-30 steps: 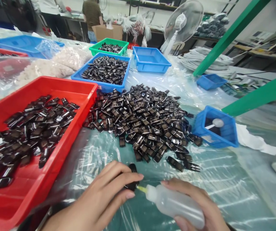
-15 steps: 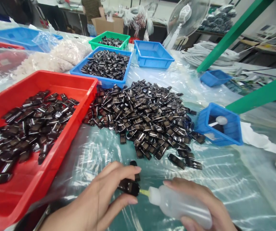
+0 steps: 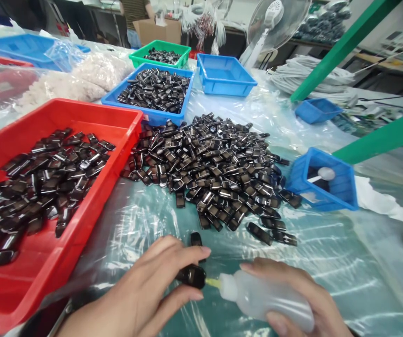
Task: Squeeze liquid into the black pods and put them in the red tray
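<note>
Between the thumb and fingers of my left hand (image 3: 152, 281) is a small glossy black plastic casing (image 3: 193, 276), its end facing right. My right hand (image 3: 299, 290) is wrapped round a translucent squeeze bottle (image 3: 274, 299), tilted on its side. The bottle's thin yellow nozzle (image 3: 214, 282) points left and meets, or nearly meets, the end of the casing. Another black casing (image 3: 196, 239) lies on the plastic-covered table just behind my left fingers. Beyond both hands spreads a large pile of similar casings (image 3: 218, 164).
At left stands a red tray (image 3: 99, 206) of casings. Behind the pile are a blue tray (image 3: 108, 97) and a green tray (image 3: 134, 60), both holding black parts. A small blue bin (image 3: 338, 192) sits right, beside green posts (image 3: 380, 135). A fan (image 3: 274, 23) stands behind.
The view has shifted slightly. Both hands keep their grips, and the nozzle stays at the casing's end.
</note>
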Demonstrator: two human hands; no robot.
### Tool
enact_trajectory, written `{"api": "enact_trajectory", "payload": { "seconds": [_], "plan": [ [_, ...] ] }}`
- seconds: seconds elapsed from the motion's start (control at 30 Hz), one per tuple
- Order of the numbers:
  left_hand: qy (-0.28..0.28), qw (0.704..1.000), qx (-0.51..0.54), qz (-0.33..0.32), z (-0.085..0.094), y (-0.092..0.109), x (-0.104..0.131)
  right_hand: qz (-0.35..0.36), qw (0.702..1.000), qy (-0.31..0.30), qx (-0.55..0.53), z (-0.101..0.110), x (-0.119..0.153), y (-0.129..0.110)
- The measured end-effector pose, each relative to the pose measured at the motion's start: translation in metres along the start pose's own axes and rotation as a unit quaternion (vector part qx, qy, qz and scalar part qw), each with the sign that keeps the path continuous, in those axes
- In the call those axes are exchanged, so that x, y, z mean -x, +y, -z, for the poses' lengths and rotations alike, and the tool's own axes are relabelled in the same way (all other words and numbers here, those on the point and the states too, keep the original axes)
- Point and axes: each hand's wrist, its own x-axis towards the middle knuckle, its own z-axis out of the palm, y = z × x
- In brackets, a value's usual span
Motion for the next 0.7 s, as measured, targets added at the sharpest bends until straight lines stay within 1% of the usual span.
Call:
{"api": "enact_trajectory", "payload": {
  "seconds": [0.17, 0.37, 0.53, 0.63, 0.7],
  "plan": [
    [-0.015, 1.000, 0.002, -0.011, 0.0005, 0.0000, -0.0004, 0.005, 1.000, -0.009, -0.012, 0.0019, 0.0003, 0.0025],
    [-0.024, 1.000, 0.003, -0.011, 0.0044, 0.0055, -0.0007, 0.008, 1.000, -0.012, -0.007, 0.0044, 0.0002, 0.0037],
    [-0.014, 0.999, -0.036, -0.016, 0.0038, 0.0059, -0.0001, 0.005, 1.000, -0.010, -0.010, 0.0043, -0.0008, 0.0043],
    [0.002, 0.998, -0.057, -0.007, 0.0015, 0.0014, -0.0018, 0.007, 1.000, -0.001, -0.003, 0.0028, -0.0012, 0.0044],
    [0.016, 0.998, -0.051, -0.013, -0.0004, -0.0025, -0.0030, 0.012, 1.000, 0.010, 0.006, 0.0014, -0.0021, 0.0027]
  ]
}}
